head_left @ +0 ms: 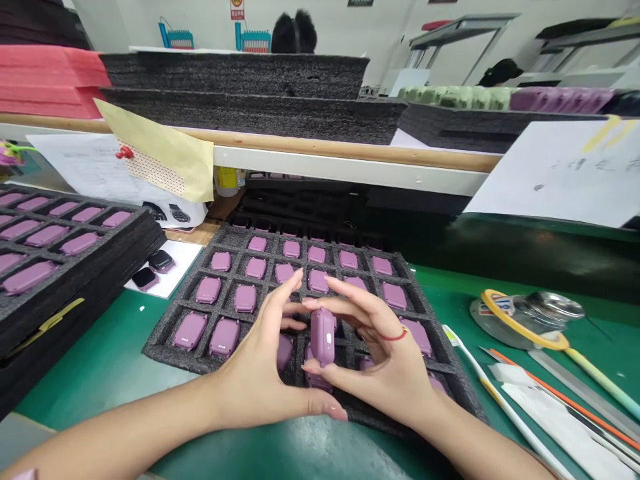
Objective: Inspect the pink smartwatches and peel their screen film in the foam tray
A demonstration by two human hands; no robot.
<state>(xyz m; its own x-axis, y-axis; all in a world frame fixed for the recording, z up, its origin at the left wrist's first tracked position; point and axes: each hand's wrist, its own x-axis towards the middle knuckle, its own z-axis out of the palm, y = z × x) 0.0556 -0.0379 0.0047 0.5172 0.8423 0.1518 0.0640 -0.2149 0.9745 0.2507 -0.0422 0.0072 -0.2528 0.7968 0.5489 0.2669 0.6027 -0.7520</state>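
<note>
A purple smartwatch case (323,337) is pinched on edge between the thumb and fingers of my right hand (383,353), its side with a small pale button towards me. My left hand (265,357) is beside it, thumb and fingers spread apart, with nothing visibly gripped; some of its fingertips pass behind the case, and I cannot tell whether they touch it. Under both hands lies a black foam tray (163,333) with rows of compartments, most holding purple watch cases (225,335). My hands hide several compartments in the near middle.
At left stands a stack of foam trays (145,233) with more purple cases. Two dark-screened watches (161,260) lie on white paper. Right are a toothbrush (493,387), a metal ruler (585,383) and a glass jar (520,320). A shelf (345,160) with black foam crosses behind.
</note>
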